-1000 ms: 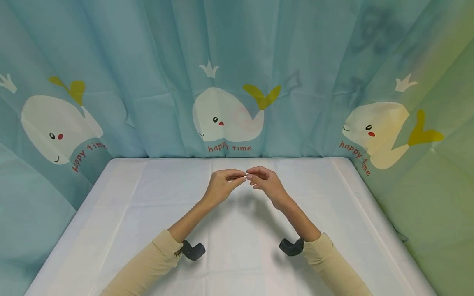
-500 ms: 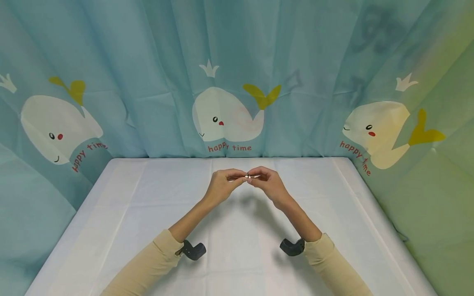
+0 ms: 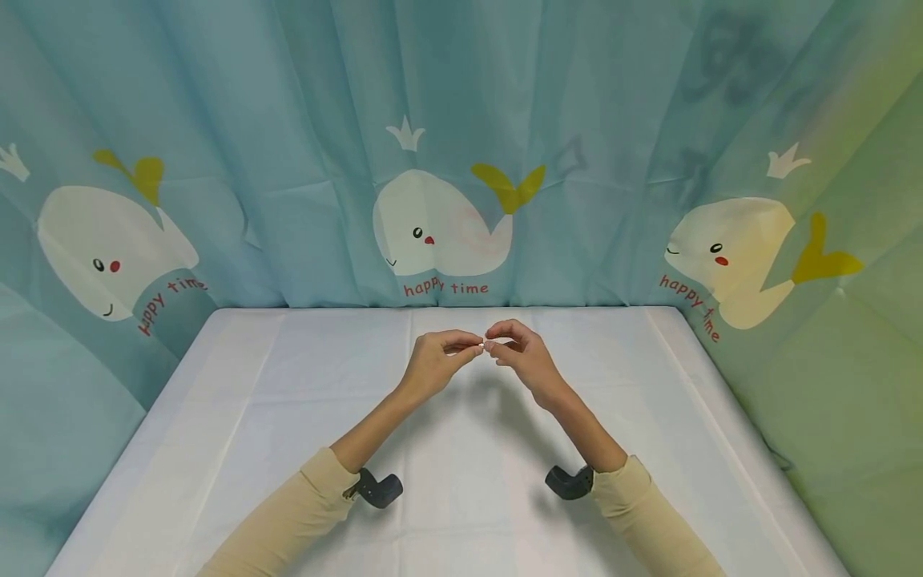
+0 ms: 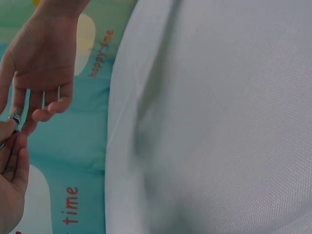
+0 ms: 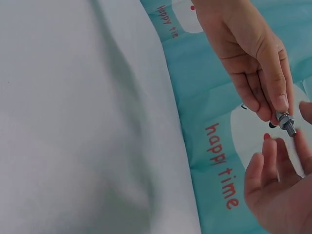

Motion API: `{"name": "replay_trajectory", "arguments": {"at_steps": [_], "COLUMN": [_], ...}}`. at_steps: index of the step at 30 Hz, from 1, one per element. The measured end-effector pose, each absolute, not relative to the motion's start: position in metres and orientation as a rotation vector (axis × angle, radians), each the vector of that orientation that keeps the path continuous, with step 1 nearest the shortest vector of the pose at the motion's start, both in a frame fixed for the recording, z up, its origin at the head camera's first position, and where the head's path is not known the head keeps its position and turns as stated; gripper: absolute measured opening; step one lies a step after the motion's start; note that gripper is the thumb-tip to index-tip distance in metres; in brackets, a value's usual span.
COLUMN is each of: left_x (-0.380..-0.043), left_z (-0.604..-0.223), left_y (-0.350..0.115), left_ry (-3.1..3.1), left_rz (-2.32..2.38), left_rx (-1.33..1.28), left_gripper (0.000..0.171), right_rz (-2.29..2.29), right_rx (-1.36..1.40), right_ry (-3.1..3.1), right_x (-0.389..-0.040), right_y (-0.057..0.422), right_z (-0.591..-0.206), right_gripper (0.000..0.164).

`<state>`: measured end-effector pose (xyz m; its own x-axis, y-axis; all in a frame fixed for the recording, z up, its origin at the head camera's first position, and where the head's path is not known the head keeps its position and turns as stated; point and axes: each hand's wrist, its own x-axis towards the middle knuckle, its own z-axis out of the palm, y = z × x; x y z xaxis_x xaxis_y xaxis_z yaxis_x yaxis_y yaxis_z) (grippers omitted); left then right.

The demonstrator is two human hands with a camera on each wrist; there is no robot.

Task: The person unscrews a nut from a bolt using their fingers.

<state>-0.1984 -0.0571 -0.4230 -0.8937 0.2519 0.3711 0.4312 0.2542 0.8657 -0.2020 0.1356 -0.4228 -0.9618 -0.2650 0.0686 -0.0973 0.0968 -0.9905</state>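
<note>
Above the table my left hand (image 3: 435,361) pinches a small silvery metal bolt (image 5: 289,127) between thumb and fingers. A nut or collar sits round it, and its threaded end points out toward the other hand. My right hand (image 3: 532,362) is held right beside that end, its thumb and fingers parted and loosely bent. In the right wrist view, the right thumb (image 5: 305,111) and fingertips stand around the threaded end with a gap. The left wrist view shows the bolt (image 4: 15,116) partly covered by fingers. Its rear part is hidden in the left hand.
A white-covered table (image 3: 461,481) lies beneath both hands. Behind it hangs a blue curtain (image 3: 303,240) with whale prints, turning greenish at the right. Dark curved camera mounts (image 3: 378,489) stick out from both wrists.
Half a second ago the right fingers closed round the bolt and more metal showed between the hands. Now the right index finger has lifted and the fingers are spread. The left hand stays nearly still.
</note>
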Motion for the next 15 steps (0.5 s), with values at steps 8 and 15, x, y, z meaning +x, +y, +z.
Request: {"name": "replay_trajectory", "arguments": {"at_steps": [8,15], "left_x": [-0.1974,-0.1972], "left_z": [-0.4228,-0.4228], "left_y": [-0.0563,-0.0550], "left_ry": [-2.348,-2.341], "left_rz": [-1.699,-1.711], "left_rx": [-0.676,-0.693], "left_gripper": [0.012,0.012], "right_rz": [-1.908,-1.946], "right_rx": [-0.272,-0.328], "right_ry": [2.307,2.275], "right_x": [-0.2018,-0.1990], "right_y": [0.1348,0.1386], "right_z": [-0.4226,-0.4226], "right_gripper": [0.027,0.022]}}
